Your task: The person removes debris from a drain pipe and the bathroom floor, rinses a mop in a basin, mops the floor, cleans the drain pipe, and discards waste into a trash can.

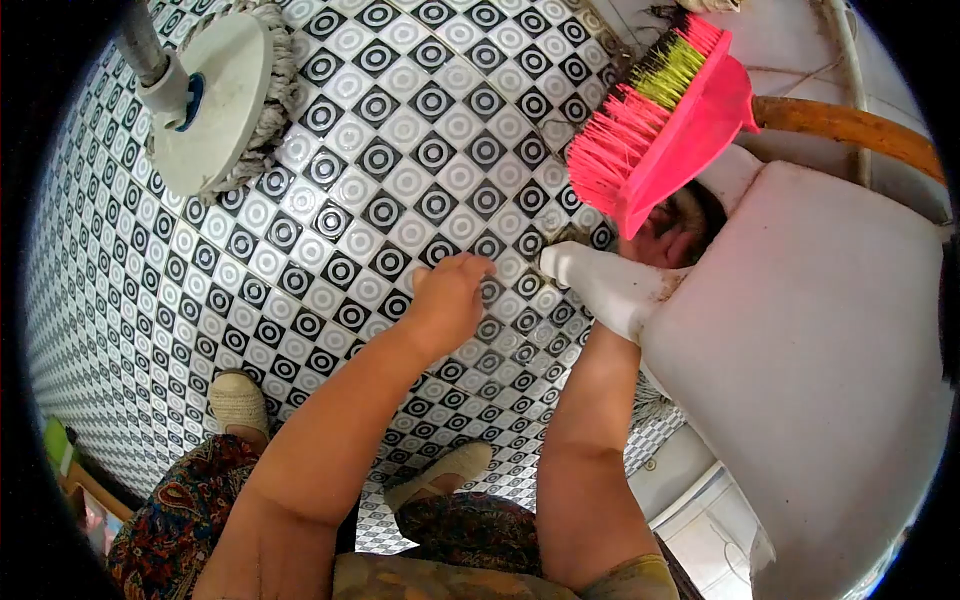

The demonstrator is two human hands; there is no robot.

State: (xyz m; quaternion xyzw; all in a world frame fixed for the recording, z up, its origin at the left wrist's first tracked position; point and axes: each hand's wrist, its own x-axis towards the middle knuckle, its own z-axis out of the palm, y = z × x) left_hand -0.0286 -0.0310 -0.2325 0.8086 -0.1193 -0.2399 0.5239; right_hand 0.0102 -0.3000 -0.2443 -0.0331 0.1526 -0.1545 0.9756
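Left fingers (470,267) are bent loosely and a little apart above the floor (330,160), with no object visible in them. Right fingers (668,243) show only partly, in the dark opening of a white smooth piece (800,330), under the broom head (680,135); whether they are clamped on something, I cannot tell.

This white piece stands immediately around the right fingers and spreads behind them, broad and rounded; its material, plastic or ceramic, is not certain. One narrow leg of it, with a blunt end, points toward the left fingers, near but apart from them. Brown stains mark the place where the leg joins the body.

Above the right fingers, the broom head has a hard pink shell and stiff bristles, pink and yellow-green. Its brownish handle (850,127) extends away to their right.

Beyond the left fingers, up and to the left, is a mop (222,105) with a flat pale disc, a fringe of twisted cords and a metallic pole. The floor is glossy, patterned with squares and rings.

Open room is wide to the left of the left fingers, up to the mop. Around the right fingers it is tight, between the leg, the broom head and the rounded body edge.
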